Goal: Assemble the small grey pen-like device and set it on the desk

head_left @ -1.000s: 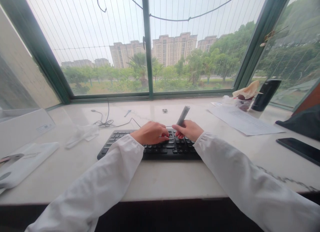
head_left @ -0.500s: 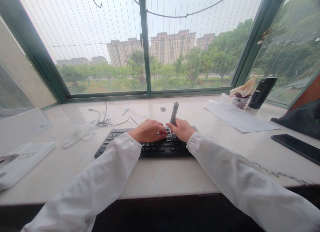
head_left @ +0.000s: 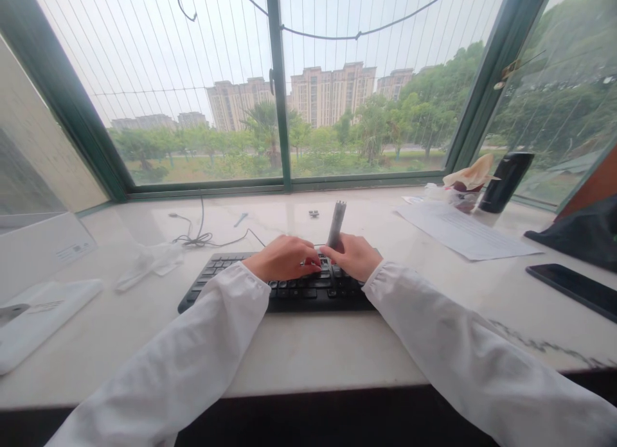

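A black keyboard (head_left: pixel 294 304) lies on the white counter in front of me, its cable running off behind it. Over its right half, my left hand (head_left: pixel 285 257) has its fingers curled together at the keys; what they pinch, if anything, is hidden. Beside it my right hand (head_left: pixel 355 255) is closed around a slim grey bar-shaped tool (head_left: pixel 337 221) with a notched upper end. The tool stands nearly upright, its lower end hidden by the hand. Between the two hands, a patch of the keyboard looks lighter than the keys around it. Behind lie small dark pieces, perhaps keycaps (head_left: pixel 313 214).
To the left are a tangled cable (head_left: pixel 195 239), a small light-blue strip (head_left: pixel 241 219), crumpled plastic (head_left: pixel 152 265) and a white box (head_left: pixel 43 245). On the right lie a paper sheet (head_left: pixel 465 228), a phone (head_left: pixel 576 289) and a black cylinder (head_left: pixel 507 182). A window rises behind the counter.
The view has tipped slightly, so the counter sits a little lower in the picture. Both hands stay at the same part of the keyboard, and the grey tool remains in my right hand.
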Available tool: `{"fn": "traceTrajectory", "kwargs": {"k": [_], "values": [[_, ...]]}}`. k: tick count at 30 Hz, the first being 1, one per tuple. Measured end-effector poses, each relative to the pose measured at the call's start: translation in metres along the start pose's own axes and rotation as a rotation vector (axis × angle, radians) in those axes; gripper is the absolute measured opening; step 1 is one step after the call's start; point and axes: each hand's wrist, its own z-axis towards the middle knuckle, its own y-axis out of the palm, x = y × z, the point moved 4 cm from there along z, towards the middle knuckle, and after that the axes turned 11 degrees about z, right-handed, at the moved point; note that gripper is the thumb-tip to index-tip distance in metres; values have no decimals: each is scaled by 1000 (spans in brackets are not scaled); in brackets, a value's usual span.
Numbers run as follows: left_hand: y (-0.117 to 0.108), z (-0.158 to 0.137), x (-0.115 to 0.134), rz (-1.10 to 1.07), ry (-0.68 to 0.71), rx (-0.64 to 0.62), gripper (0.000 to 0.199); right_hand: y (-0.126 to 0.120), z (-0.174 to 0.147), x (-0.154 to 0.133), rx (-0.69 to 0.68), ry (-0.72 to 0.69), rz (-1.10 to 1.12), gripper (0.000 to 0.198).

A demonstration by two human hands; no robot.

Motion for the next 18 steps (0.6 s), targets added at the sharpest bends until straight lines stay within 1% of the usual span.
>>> {"fn": "traceTrajectory", "kwargs": {"k": [4,10,12,18], "values": [[-1,0,1,-12,3,-2,19,-1,-2,-1,-1,-47,25,29],[-1,-1,1,15,22,5,20,-5,-6,-4,20,-116,53,27],[-1,-1,0,32,21,10,21,-6,-8,-4,-1,-104,88,28],[-4,-1,0,43,-2,2,21,-3,-6,4,-94,-1,245,28]]}}
